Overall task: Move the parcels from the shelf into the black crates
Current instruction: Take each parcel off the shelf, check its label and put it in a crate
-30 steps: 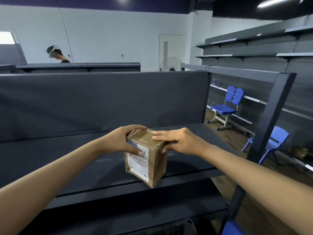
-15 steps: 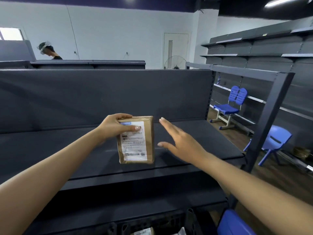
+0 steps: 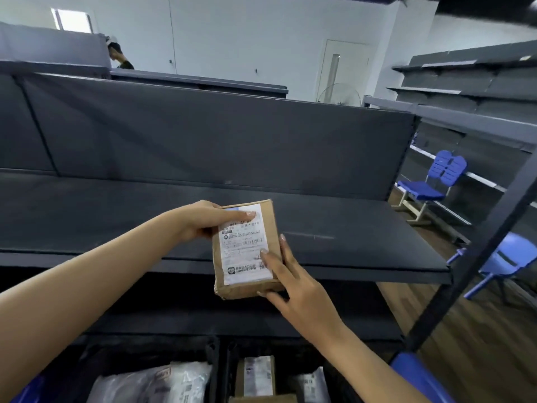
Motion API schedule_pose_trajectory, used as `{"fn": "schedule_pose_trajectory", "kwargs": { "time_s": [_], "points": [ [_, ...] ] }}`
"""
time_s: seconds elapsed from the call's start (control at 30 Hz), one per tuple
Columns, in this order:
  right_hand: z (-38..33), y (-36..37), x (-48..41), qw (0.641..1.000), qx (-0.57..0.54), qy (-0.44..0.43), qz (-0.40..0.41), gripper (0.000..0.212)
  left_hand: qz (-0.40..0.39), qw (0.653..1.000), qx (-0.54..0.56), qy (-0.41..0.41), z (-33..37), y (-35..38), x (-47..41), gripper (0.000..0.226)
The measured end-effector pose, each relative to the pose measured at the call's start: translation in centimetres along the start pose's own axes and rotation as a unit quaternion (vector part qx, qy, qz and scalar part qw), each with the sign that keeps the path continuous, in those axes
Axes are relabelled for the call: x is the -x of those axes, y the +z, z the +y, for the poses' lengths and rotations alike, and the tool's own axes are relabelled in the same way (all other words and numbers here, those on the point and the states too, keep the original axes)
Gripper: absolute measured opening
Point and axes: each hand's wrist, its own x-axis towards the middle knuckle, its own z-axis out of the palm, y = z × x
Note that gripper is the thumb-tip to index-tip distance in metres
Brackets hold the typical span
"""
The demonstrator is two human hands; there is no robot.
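we've got the brown parcel (image 3: 245,247) up in the air in front of the dark shelf (image 3: 348,242), label facing us. our left hand (image 3: 203,221) grips its top edge, our right hand (image 3: 293,282) pinches the lower right corner. black crates (image 3: 216,356) below hold other parcels (image 3: 154,382).

Kraft brown on the parcel (image 3: 271,228), fronted by a white label (image 3: 245,257) printed with black text and barcodes, a small pale-blue patch at its top edge. Dark matte grey across the shelf (image 3: 348,245) and its back panel (image 3: 218,135). Black for the crates (image 3: 216,362) below; inside, a mottled grey-white bag (image 3: 154,385) and a brown box (image 3: 239,376) with a white sticker (image 3: 257,376). Bright blue on the far chair (image 3: 430,190), white for its legs; same blue on the near chair (image 3: 505,257). Warm brown wood grain over the floor (image 3: 479,344). Plain white on the wall (image 3: 232,33) and door (image 3: 348,68).
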Motion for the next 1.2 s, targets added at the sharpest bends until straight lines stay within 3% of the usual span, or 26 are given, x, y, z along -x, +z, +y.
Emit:
{"fn": "schedule_pose_trajectory", "kwargs": {
  "time_s": [0.13,0.27,0.43,0.6,0.77,0.87,0.93,1.07,1.2],
  "points": [
    [-1.4,0.3,1.1,0.999,-0.016,0.001,0.032,0.077,-0.005,0.998,0.066,0.023,-1.5,0.5,2.6,0.05],
    [-2.3,0.1,1.7,0.994,-0.059,0.032,0.082,0.074,0.003,0.976,0.208,0.07,-3.3,1.4,6.2,0.038],
    [-3.6,0.1,2.8,0.988,-0.115,0.055,0.088,0.072,0.033,0.958,0.281,0.043,-8.2,5.0,10.7,0.076],
    [-5.4,0.0,4.2,0.981,-0.168,0.09,0.032,0.082,0.061,0.939,0.333,0.063,-10.4,7.7,13.2,0.059],
    [-7.0,-1.4,4.8,0.908,-0.343,0.241,0.001,0.09,0.083,0.932,0.347,0.069,-11.8,8.1,14.7,0.049],
    [-7.3,-1.6,4.5,0.84,-0.428,0.333,-0.019,0.092,0.077,0.931,0.348,0.078,-12.1,8.5,15.3,0.061],
    [-7.3,-1.5,4.3,0.807,-0.474,0.347,-0.056,0.086,0.078,0.932,0.345,0.082,-12.0,8.8,15.8,0.072],
    [-8.0,-1.5,4.4,0.778,-0.522,0.343,-0.067,0.042,0.102,0.932,0.337,0.082,-11.9,9.3,16.0,0.072],
    [-8.1,-0.7,5.2,0.766,-0.528,0.366,-0.029,0.038,0.142,0.928,0.332,0.091,-12.6,10.2,16.1,0.052]
  ]
}}
